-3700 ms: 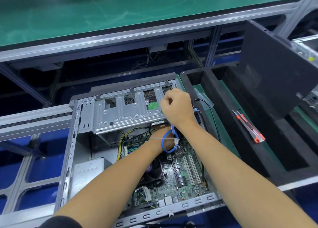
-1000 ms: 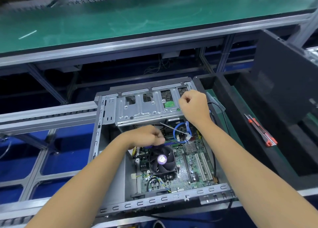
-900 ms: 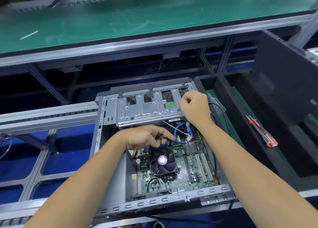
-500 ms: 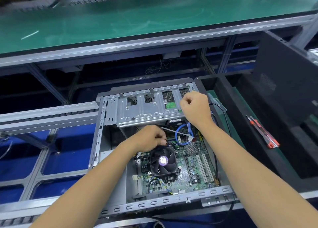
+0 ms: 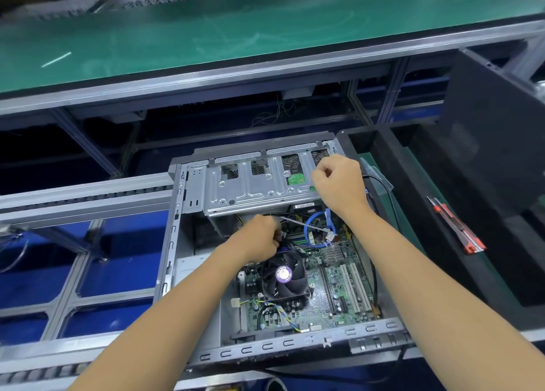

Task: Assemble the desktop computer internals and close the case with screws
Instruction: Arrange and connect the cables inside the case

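Compared with half a second ago, little has shifted: the left hand (image 5: 259, 238) has stayed at the centre of the frame, just above the CPU fan (image 5: 283, 275), its fingers curled around a bundle of dark cables (image 5: 290, 244) that it now pulls slightly further toward the drive cage (image 5: 259, 184). The right hand (image 5: 339, 182) remains fisted at the cage's right end, upper centre-right of the frame; it seems to grip the cage edge, but what lies inside the fist cannot be told. The two hands are apart, with the blue cable loop (image 5: 309, 231) and a white cable tie (image 5: 303, 224) between them. The open computer case (image 5: 174, 243) lies on its side in the middle of the frame, motherboard (image 5: 336, 290) facing up. Its left wall and perforated lower rail (image 5: 295, 345) bound the working space; the cage overhangs the upper part of the board, leaving free room over the expansion slots at lower right. Just right of the case stands a black foam tray (image 5: 413, 213), with an orange-handled tool (image 5: 457, 225) lying at right on green matting, and a dark side panel (image 5: 495, 143) leaning at upper right.
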The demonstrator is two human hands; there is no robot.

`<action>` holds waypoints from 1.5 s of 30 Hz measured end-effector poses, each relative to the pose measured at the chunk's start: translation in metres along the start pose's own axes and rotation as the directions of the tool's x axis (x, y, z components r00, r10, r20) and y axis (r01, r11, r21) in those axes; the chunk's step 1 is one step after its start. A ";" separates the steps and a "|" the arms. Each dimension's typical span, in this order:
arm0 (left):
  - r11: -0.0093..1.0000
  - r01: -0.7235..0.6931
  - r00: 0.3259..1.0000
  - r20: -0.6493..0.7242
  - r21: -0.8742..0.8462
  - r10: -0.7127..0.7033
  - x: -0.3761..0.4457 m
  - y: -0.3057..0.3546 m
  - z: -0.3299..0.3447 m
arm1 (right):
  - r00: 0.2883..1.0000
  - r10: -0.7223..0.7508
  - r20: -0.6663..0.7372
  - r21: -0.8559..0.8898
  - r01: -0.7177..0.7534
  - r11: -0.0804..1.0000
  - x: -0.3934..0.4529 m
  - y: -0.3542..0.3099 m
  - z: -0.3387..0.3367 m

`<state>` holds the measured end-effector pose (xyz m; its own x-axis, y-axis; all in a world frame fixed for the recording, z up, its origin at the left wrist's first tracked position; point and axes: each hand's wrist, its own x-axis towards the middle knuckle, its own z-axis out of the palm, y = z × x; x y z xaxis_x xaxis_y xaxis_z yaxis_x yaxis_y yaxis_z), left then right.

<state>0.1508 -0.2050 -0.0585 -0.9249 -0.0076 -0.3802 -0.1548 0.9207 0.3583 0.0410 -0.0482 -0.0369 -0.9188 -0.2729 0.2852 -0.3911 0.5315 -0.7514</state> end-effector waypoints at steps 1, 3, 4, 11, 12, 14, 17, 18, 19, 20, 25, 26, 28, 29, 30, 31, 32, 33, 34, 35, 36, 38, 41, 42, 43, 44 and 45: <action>1.000 -0.002 1.000 -0.002 0.010 0.002 0.000 0.001 -0.001 | 1.000 0.001 0.003 -0.001 -0.001 1.000 0.000 0.000 0.000; 1.000 -0.007 1.000 0.011 -0.015 0.007 0.001 0.000 -0.001 | 1.000 0.004 0.005 -0.006 -0.004 1.000 -0.001 -0.001 0.000; 0.998 -0.022 0.999 0.036 -0.061 0.024 0.002 -0.001 -0.002 | 1.000 0.005 0.005 -0.008 -0.005 1.000 -0.001 -0.001 -0.001; 0.998 -0.041 0.999 0.027 0.041 0.040 0.002 -0.004 -0.008 | 1.000 0.004 0.007 -0.005 -0.004 1.000 -0.001 -0.003 -0.002; 0.994 0.004 1.000 0.009 0.107 -0.005 0.003 -0.005 -0.009 | 1.000 0.005 0.007 -0.006 -0.005 1.000 -0.001 -0.004 -0.002; 0.977 0.080 0.995 0.037 0.200 -0.089 0.002 -0.007 -0.010 | 1.000 0.015 0.008 -0.010 -0.015 1.000 -0.001 -0.003 -0.002; 0.974 0.126 0.982 0.115 0.190 -0.150 0.005 -0.013 -0.007 | 1.000 0.013 0.009 -0.011 -0.013 1.000 -0.001 -0.003 -0.002; 0.973 0.135 0.980 0.117 0.187 -0.159 0.007 -0.014 -0.007 | 1.000 0.008 0.009 -0.009 -0.008 1.000 -0.001 -0.003 -0.002; 0.972 0.140 0.981 0.107 0.189 -0.162 0.011 -0.014 -0.008 | 1.000 0.002 0.009 -0.009 -0.002 1.000 0.000 -0.003 -0.002; 0.973 0.142 0.982 0.098 0.180 -0.161 0.015 -0.013 -0.007 | 1.000 -0.003 0.011 -0.012 0.003 1.000 0.000 -0.003 -0.002; 0.978 0.174 0.979 0.089 0.113 -0.185 0.038 0.005 -0.005 | 1.000 -0.005 0.012 -0.018 0.005 1.000 0.000 -0.003 -0.001; 0.974 0.195 0.975 0.084 0.119 -0.205 0.041 0.006 -0.003 | 1.000 -0.006 0.011 -0.017 0.006 1.000 -0.001 -0.003 -0.001; 0.964 0.238 0.967 0.064 0.116 -0.246 0.043 0.004 -0.001 | 1.000 -0.009 0.014 -0.014 0.009 1.000 -0.001 -0.003 0.000; 0.961 0.256 0.964 0.050 0.107 -0.263 0.045 0.003 -0.001 | 1.000 -0.009 0.019 -0.014 0.009 1.000 0.000 -0.002 0.000; 0.957 0.273 0.960 0.039 0.101 -0.278 0.046 0.002 0.000 | 1.000 -0.008 0.022 -0.016 0.008 1.000 0.000 -0.002 0.000; 0.951 0.293 0.954 0.031 0.098 -0.297 0.046 0.003 0.002 | 1.000 -0.006 0.025 -0.019 0.007 1.000 0.000 -0.002 0.000; 0.945 0.312 0.949 0.019 0.103 -0.315 0.047 0.005 0.005 | 1.000 -0.006 0.026 -0.023 0.006 1.000 0.000 -0.001 0.000; 0.940 0.322 0.946 -0.011 0.109 -0.323 0.047 0.007 0.009 | 1.000 -0.006 0.027 -0.027 0.006 1.000 0.001 -0.001 0.000; 0.939 0.323 0.946 -0.063 0.117 -0.318 0.046 0.009 0.016 | 1.000 -0.005 0.029 -0.026 0.005 1.000 0.000 -0.001 0.000; 0.938 0.322 0.943 -0.129 0.131 -0.306 0.046 0.010 0.022 | 1.000 -0.004 0.028 -0.024 0.005 1.000 0.000 -0.001 0.000; 0.937 0.318 0.937 -0.194 0.142 -0.289 0.046 0.010 0.027 | 1.000 -0.003 0.027 -0.021 0.004 1.000 0.000 -0.001 0.000; 0.942 0.303 0.930 -0.260 0.144 -0.259 0.047 0.007 0.032 | 1.000 0.001 0.027 -0.017 -0.001 1.000 0.000 -0.002 0.000; 0.949 0.303 0.932 -0.232 0.082 -0.278 0.047 0.013 0.030 | 1.000 0.004 0.027 -0.013 -0.004 1.000 0.000 -0.002 -0.001; 0.957 0.288 0.939 -0.209 0.043 -0.274 0.046 0.016 0.029 | 1.000 0.005 0.025 -0.014 -0.005 1.000 0.000 -0.002 -0.001; 0.965 0.263 0.946 -0.192 -0.004 -0.259 0.044 0.019 0.028 | 1.000 0.006 0.025 -0.015 -0.006 1.000 0.000 -0.002 -0.001; 0.970 0.237 0.951 -0.194 -0.051 -0.242 0.042 0.022 0.027 | 1.000 0.006 0.026 -0.017 -0.006 1.000 0.000 -0.002 -0.001; 0.972 0.217 0.950 -0.209 -0.094 -0.233 0.041 0.023 0.026 | 1.000 0.006 0.026 -0.021 -0.005 1.000 0.000 -0.003 -0.001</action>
<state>0.1183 -0.1738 -0.0874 -0.9150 -0.3031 -0.2661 -0.3842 0.8560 0.3460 0.0416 -0.0492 -0.0345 -0.9194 -0.2907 0.2649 -0.3871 0.5499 -0.7401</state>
